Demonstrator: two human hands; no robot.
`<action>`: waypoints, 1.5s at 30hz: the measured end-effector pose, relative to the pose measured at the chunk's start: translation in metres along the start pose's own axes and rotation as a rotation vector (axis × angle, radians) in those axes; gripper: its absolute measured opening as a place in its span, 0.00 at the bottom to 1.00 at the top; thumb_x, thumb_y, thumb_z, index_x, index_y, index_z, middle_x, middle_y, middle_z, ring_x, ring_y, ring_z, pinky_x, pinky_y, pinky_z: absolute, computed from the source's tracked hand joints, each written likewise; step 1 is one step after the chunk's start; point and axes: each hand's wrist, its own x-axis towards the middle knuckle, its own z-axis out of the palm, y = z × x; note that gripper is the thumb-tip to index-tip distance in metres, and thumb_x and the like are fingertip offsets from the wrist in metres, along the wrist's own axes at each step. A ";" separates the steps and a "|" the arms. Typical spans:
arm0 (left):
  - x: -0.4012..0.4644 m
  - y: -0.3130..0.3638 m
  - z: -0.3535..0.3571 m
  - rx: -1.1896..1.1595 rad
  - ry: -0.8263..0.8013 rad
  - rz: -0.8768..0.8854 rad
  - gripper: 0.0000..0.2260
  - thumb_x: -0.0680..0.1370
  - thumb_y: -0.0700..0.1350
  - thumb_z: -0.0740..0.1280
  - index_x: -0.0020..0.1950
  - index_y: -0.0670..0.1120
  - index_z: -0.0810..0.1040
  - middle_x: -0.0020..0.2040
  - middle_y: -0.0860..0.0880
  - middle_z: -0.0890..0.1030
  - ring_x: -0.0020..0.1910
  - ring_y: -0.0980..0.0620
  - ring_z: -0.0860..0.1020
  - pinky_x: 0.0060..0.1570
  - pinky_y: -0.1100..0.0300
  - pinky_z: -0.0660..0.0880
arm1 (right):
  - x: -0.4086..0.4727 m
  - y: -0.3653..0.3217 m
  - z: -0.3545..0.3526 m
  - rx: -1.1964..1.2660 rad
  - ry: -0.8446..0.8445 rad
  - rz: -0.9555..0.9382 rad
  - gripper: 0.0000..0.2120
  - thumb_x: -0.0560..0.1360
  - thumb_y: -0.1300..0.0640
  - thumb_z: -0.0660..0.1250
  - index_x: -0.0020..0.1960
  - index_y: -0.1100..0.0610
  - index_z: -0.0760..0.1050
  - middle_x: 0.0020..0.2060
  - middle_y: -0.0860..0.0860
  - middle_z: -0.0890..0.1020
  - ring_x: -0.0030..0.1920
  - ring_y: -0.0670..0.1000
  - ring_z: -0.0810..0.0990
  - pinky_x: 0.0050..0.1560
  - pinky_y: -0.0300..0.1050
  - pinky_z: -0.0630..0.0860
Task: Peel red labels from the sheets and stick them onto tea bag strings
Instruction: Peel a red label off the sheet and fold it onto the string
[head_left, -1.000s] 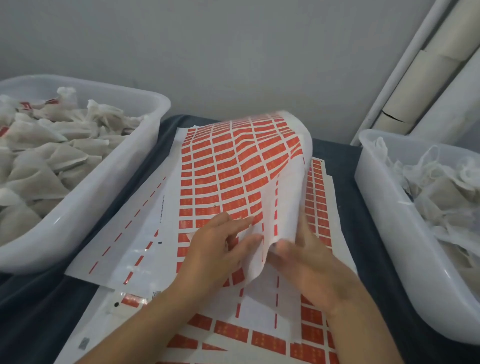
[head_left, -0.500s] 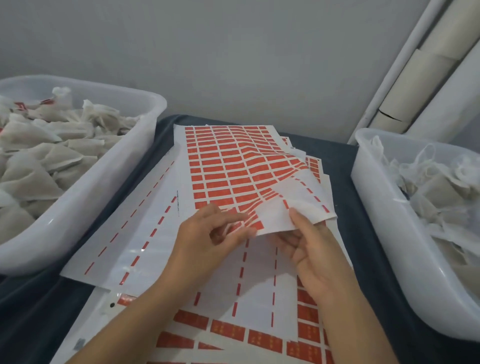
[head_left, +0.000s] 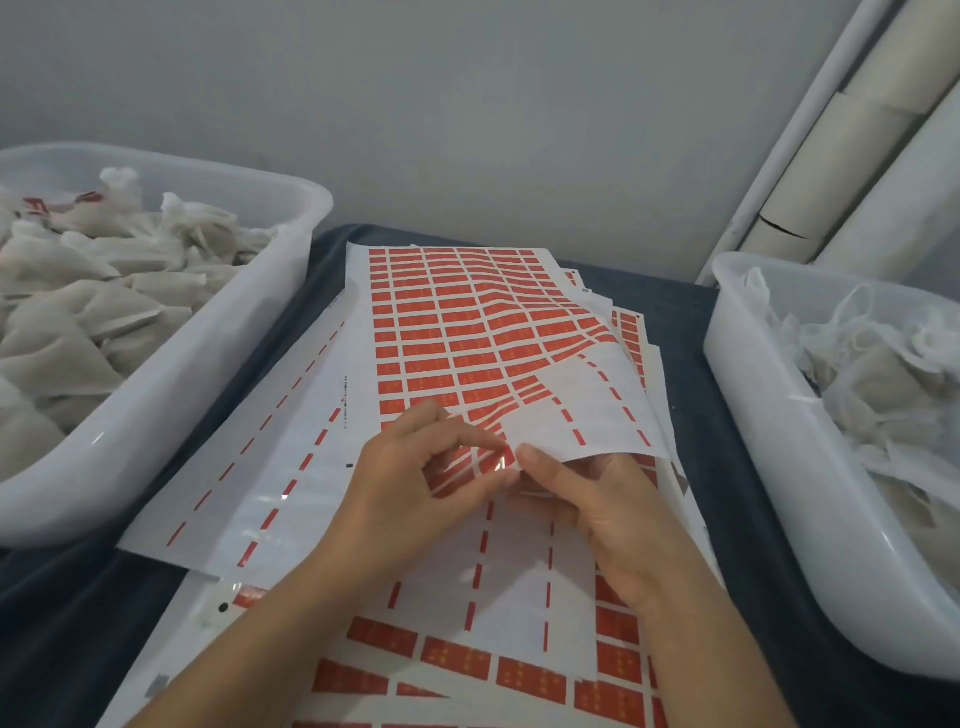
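Over at 9 o'clock a big white tub (head_left: 171, 395) is sitting on the dark cloth (head_left: 67, 623), piled with tea bags (head_left: 78, 322) (a couple near its far corner are showing red tags). Next to it, a mostly stripped backing sheet (head_left: 249, 467) is lying flat with only thin red dashes on it.

Dead centre, the top label sheet (head_left: 447, 322) is lying on the stack, still packed with red labels, and its corner at about 4 o'clock is curling up and over. The left hand (head_left: 415, 483) is pinching the sheet's near edge between thumb and fingertips, fingers curled. The right hand (head_left: 597, 504) is meeting it right there, thumb on top of the lifted flap and fingers tucked underneath, gripping it. Can't tell if a single label is coming off yet.

More label sheets (head_left: 467, 670) are poking out at 6 o'clock. At 3 o'clock a second tub (head_left: 779, 467) is holding crumpled tea bags (head_left: 872, 374).
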 end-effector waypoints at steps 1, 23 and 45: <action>0.000 0.001 -0.001 -0.019 0.000 -0.003 0.09 0.65 0.55 0.68 0.44 0.58 0.77 0.36 0.62 0.72 0.43 0.67 0.71 0.36 0.78 0.68 | 0.000 0.000 0.001 0.006 -0.011 -0.007 0.19 0.63 0.45 0.70 0.53 0.43 0.75 0.46 0.36 0.83 0.46 0.39 0.81 0.39 0.33 0.77; 0.001 -0.002 -0.005 -0.127 -0.006 -0.060 0.04 0.65 0.55 0.67 0.37 0.57 0.78 0.35 0.60 0.76 0.42 0.64 0.74 0.35 0.77 0.69 | -0.001 0.002 0.008 -0.044 0.024 -0.051 0.17 0.61 0.45 0.70 0.50 0.42 0.75 0.45 0.31 0.81 0.47 0.34 0.78 0.37 0.23 0.74; 0.013 -0.002 -0.024 -0.474 0.430 -0.456 0.13 0.64 0.59 0.63 0.41 0.54 0.80 0.32 0.62 0.80 0.29 0.65 0.77 0.28 0.72 0.71 | -0.007 -0.007 0.010 -0.044 -0.316 0.361 0.19 0.76 0.44 0.61 0.37 0.57 0.79 0.31 0.54 0.84 0.32 0.51 0.83 0.27 0.35 0.74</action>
